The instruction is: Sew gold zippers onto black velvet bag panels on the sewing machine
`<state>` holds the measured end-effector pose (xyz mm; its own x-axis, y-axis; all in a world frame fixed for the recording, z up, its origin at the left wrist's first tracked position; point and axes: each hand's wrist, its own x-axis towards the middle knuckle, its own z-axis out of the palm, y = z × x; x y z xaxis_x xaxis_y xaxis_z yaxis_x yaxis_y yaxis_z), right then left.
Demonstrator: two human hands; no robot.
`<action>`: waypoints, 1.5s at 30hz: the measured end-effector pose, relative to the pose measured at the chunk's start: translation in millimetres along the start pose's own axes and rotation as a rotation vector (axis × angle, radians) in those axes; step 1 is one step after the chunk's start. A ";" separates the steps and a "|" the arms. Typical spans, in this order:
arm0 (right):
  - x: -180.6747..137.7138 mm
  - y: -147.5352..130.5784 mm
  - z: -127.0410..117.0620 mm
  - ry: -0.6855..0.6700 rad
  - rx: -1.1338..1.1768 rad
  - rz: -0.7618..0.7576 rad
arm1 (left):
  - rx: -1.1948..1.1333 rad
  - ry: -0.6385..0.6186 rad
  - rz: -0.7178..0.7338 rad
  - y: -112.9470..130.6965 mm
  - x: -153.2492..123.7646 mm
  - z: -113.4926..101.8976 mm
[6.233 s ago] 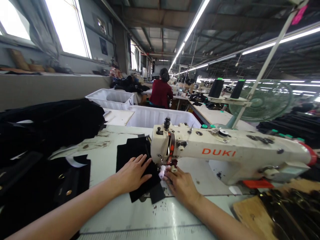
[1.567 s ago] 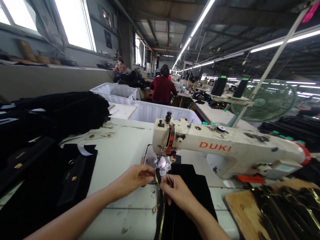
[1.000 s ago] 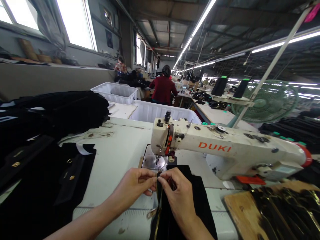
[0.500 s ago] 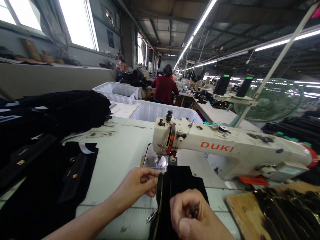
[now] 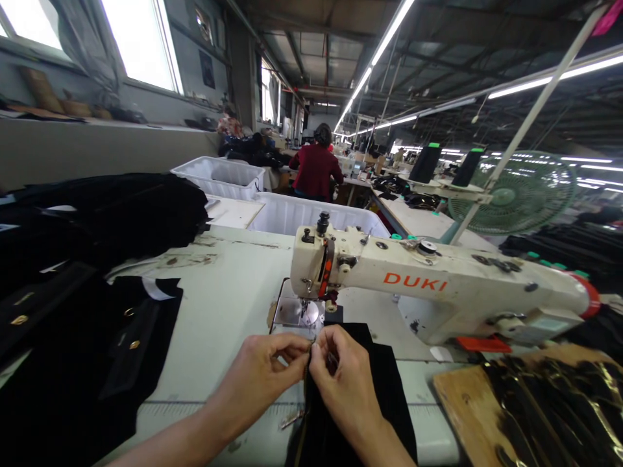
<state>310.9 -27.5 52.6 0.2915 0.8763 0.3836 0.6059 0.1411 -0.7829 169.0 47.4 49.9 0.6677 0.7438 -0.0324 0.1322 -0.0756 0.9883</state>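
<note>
In front of the white sewing machine [image 5: 370, 266] lies a black fabric piece [image 5: 389, 383], with a zipper [image 5: 305, 428] along its left edge. A metal zipper pull [image 5: 292, 419] hangs out to the left. My left hand [image 5: 275, 363] pinches the far end of the zipper, just short of the needle plate [image 5: 292, 312]. My right hand [image 5: 343, 370] is closed at the same spot, fingertips meeting the left ones, its wrist over the black fabric. What lies between the right fingertips is mostly hidden; it seems to be the zipper and fabric edge.
Black fabric pieces with gold fittings [image 5: 131, 337] lie at the left, before a tall black pile [image 5: 111, 207]. Several zippers [image 5: 555, 402] rest on a wooden board [image 5: 462, 395] at the right. White plastic bins [image 5: 302, 214] stand behind the machine. Farther back, a person [image 5: 317, 168] sits facing away.
My right hand has moved up and left from above the fabric to the zipper's far end, joining my left hand. The view has shifted slightly.
</note>
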 end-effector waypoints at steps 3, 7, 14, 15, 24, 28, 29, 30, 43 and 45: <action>-6.4 -0.4 -9.8 -0.116 0.305 0.136 | -0.071 -0.012 -0.040 -3.8 4.2 -0.3; -20.8 -6.9 -42.4 -0.599 0.732 0.261 | -0.130 -0.008 -0.102 -8.4 9.5 -5.5; -5.6 1.4 -17.9 0.005 0.163 0.124 | -0.125 -0.033 -0.098 -7.3 5.8 -8.2; -2.0 2.3 -12.1 0.048 0.126 0.043 | -0.119 -0.032 -0.093 -7.0 4.4 -7.6; -31.1 -15.0 -40.0 -0.576 0.342 -0.020 | -0.118 -0.010 -0.105 -12.3 8.1 -11.2; -33.0 -1.6 -31.6 -0.327 0.174 0.126 | -0.121 -0.052 -0.094 -10.7 8.1 -12.2; -29.1 4.2 -29.1 -0.216 0.077 0.146 | -0.116 -0.056 -0.079 -10.2 8.7 -11.8; -24.8 10.5 -27.3 -0.117 -0.026 0.145 | -0.108 -0.055 -0.059 -10.2 10.2 -11.4; 6.2 58.2 -6.4 -0.224 -0.572 -0.136 | 0.472 0.186 0.332 -27.7 -6.4 -17.0; 14.4 57.7 -9.0 -0.266 -0.554 -0.176 | 0.803 0.046 0.562 -40.6 -24.2 -11.0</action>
<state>356.7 -10.9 17.4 0.0024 0.9561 0.2930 0.9417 0.0965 -0.3224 139.5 39.8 12.2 0.7590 0.4848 0.4347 0.2742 -0.8434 0.4620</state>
